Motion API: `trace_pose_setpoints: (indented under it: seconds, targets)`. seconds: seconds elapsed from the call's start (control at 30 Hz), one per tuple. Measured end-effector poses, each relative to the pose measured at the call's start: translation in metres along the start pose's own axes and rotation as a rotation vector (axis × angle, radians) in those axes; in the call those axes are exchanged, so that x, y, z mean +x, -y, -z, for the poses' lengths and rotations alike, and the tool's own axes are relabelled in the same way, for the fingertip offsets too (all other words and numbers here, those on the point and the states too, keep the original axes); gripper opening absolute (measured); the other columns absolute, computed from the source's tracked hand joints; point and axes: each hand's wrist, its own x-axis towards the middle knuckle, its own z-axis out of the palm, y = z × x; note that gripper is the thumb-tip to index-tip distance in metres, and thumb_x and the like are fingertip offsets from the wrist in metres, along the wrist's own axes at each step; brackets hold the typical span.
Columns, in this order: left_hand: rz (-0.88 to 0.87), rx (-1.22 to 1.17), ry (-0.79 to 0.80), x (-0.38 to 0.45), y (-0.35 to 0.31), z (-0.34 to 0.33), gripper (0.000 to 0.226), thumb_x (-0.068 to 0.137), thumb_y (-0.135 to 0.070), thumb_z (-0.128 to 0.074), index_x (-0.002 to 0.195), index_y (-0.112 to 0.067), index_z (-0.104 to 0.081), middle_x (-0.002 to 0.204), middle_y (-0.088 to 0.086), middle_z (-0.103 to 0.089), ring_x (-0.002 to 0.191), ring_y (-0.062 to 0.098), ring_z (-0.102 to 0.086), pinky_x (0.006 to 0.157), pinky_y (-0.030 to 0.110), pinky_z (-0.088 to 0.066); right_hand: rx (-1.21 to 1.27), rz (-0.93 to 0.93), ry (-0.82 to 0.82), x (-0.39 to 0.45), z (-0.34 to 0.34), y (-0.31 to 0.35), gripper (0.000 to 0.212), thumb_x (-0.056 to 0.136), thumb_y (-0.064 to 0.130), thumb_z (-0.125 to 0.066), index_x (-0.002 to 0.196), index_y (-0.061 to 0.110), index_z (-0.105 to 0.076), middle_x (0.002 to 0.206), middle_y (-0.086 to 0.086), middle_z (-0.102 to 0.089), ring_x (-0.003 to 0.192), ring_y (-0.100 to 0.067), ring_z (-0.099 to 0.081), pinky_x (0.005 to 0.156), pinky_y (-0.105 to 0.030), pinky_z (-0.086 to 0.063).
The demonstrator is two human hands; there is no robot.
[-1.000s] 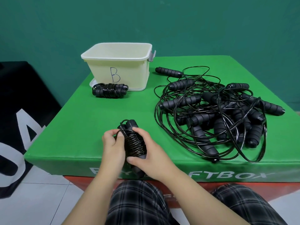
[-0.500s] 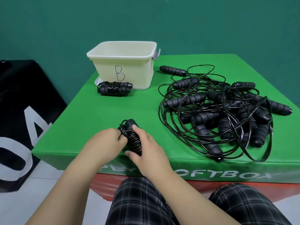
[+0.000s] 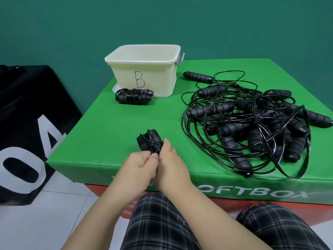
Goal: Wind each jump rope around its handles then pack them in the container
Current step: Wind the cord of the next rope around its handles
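Near the front edge — both hands (image 3: 155,163) grip the wound jump rope (image 3: 150,141).

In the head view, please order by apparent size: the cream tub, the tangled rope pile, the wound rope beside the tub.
1. Tangled rope pile, the largest.
2. Cream tub.
3. Wound rope beside the tub, the smallest.

The green padded desk (image 3: 111,134) carries a cream container (image 3: 144,69) at upper centre, a wound rope (image 3: 134,96) touching its front, and tangled ropes (image 3: 252,127) at right.
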Motion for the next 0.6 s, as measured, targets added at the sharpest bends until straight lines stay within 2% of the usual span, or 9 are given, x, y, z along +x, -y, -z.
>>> trace_pose_setpoints:
  seconds: [0.1,0.2,0.3,0.4,0.47,0.5,0.6]
  targets:
    - [-0.005,-0.088,-0.013,0.000,0.001,0.001,0.047,0.095,-0.011,-0.041,0.049,-0.016,-0.034,0.041,-0.008,-0.032,0.040,0.008,-0.027,0.046,0.024,-0.025,0.015,0.011,0.009,0.001,0.002,-0.001,0.070,0.088,0.019,-0.058,0.142,0.008,-0.016,0.128,-0.014,-0.044,0.113,-0.032,-0.051,0.079,-0.037,-0.043]
    - [0.008,-0.142,-0.052,0.003,0.004,0.003,0.045,0.097,-0.012,-0.040,0.052,-0.011,-0.035,0.039,-0.008,-0.032,0.039,0.007,-0.027,0.044,0.019,-0.026,0.084,0.015,-0.005,0.002,0.003,-0.003,0.051,0.088,0.030,-0.062,0.125,0.012,-0.033,0.118,-0.009,-0.051,0.104,-0.030,-0.054,0.075,-0.037,-0.044]
    - [0.058,-0.159,-0.088,0.008,0.010,0.007,0.045,0.099,-0.017,-0.040,0.054,-0.009,-0.037,0.037,-0.008,-0.031,0.036,0.005,-0.027,0.042,0.016,-0.027,0.135,0.010,-0.026,0.003,0.002,-0.004,0.050,0.082,0.039,-0.069,0.118,0.019,-0.039,0.109,-0.001,-0.055,0.097,-0.024,-0.056,0.073,-0.035,-0.047]
    - [0.154,-0.145,-0.038,0.014,0.018,0.010,0.054,0.099,-0.033,-0.041,0.050,-0.011,-0.037,0.038,-0.007,-0.033,0.033,0.006,-0.027,0.043,0.020,-0.026,0.180,0.021,-0.061,0.003,0.003,-0.008,0.048,0.075,0.040,-0.072,0.112,0.030,-0.043,0.100,0.005,-0.058,0.090,-0.020,-0.058,0.075,-0.038,-0.051]
    - [0.175,-0.110,0.014,0.017,0.024,0.009,0.058,0.094,-0.050,-0.038,0.049,-0.014,-0.036,0.041,-0.004,-0.032,0.035,0.009,-0.026,0.042,0.021,-0.023,0.150,0.060,-0.087,0.002,0.006,-0.010,0.049,0.075,0.039,-0.070,0.116,0.032,-0.044,0.101,0.006,-0.059,0.092,-0.020,-0.057,0.078,-0.039,-0.051]
    - [0.167,-0.093,0.028,0.018,0.025,0.009,0.058,0.090,-0.056,-0.034,0.049,-0.015,-0.035,0.043,-0.002,-0.032,0.038,0.011,-0.026,0.044,0.023,-0.023,0.115,0.084,-0.098,0.003,0.010,-0.011,0.054,0.076,0.040,-0.068,0.123,0.031,-0.042,0.107,0.005,-0.058,0.097,-0.020,-0.056,0.081,-0.038,-0.051]
    - [0.108,-0.101,0.031,0.023,0.023,0.007,0.056,0.081,-0.061,-0.029,0.047,-0.017,-0.032,0.044,-0.001,-0.031,0.047,0.016,-0.029,0.054,0.028,-0.023,-0.007,0.136,-0.117,0.009,0.019,-0.013,0.072,0.082,0.040,-0.065,0.142,0.025,-0.029,0.125,0.002,-0.052,0.113,-0.022,-0.051,0.090,-0.036,-0.046]
